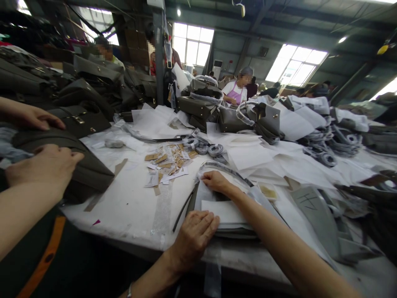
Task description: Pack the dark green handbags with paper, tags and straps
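Note:
A dark olive handbag (pixel 238 234) lies flat near the table's front edge, mostly covered by white wrapping sheets (pixel 225 211). My left hand (pixel 194 236) rests on the near corner of those sheets, fingers flat and together. My right hand (pixel 215 181) is at the bag's far end beside its wrapped curved handle (pixel 223 169), fingers curled down and pinching the white sheet. A thin dark strap (pixel 184 207) runs along the bag's left side.
A co-worker's two hands (pixel 46 165) press on a dark bag (pixel 93 174) at the left. Paper tags (pixel 169 161) and rolled straps (pixel 211 149) lie mid-table. Stacked bags (pixel 201 105), white sheets (pixel 294 165) and other people fill the back.

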The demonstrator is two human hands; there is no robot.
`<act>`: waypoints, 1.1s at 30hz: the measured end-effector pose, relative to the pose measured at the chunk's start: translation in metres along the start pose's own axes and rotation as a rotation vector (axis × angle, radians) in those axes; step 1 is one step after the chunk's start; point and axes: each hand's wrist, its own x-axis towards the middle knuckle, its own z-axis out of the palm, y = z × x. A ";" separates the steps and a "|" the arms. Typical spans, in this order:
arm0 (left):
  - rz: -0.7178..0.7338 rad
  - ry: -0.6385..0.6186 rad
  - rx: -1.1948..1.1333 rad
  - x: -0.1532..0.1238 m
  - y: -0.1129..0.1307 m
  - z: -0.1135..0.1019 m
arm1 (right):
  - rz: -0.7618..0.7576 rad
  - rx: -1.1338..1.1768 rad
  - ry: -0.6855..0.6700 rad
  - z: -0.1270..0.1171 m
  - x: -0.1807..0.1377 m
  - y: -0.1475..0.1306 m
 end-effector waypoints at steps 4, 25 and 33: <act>-0.039 -0.023 0.002 0.006 0.000 0.001 | 0.000 0.134 0.073 0.000 0.003 -0.008; -0.209 -0.013 -0.129 -0.001 -0.002 0.007 | -0.706 -0.360 0.313 0.012 -0.164 -0.023; -0.162 -0.131 -0.110 0.001 -0.003 0.004 | -0.774 -0.329 0.258 0.007 -0.214 -0.030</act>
